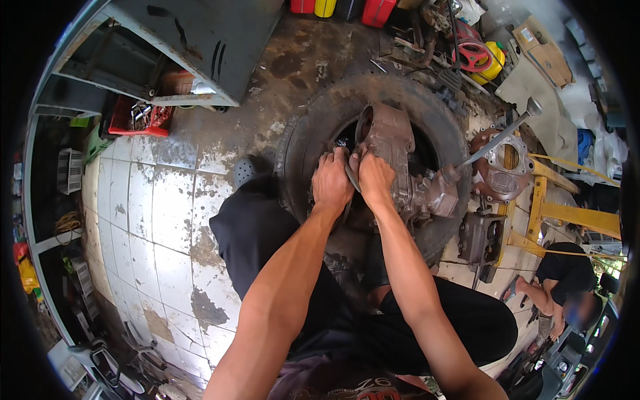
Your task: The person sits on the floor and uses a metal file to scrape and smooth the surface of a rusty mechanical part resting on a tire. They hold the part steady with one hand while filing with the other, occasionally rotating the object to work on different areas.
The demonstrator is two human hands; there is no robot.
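Note:
A brown, grimy gearbox housing (393,130) rests on a large black tire (305,123) lying flat on the floor. My left hand (332,179) is closed at the left side of the housing, its fingers curled away from view. Right beside it, my right hand (373,175) grips a thin metal part (353,175) with a curved edge. Most of that part is hidden by my hands, and I cannot tell whether it touches the housing. From the housing's right side a long grey lever (497,140) slants up and to the right.
Another brown metal casing (485,183) stands right of the tire, near a yellow metal frame (537,207). A red tray of tools (143,119) sits by the grey cabinet (200,40) at upper left. Another person (567,277) crouches at the far right.

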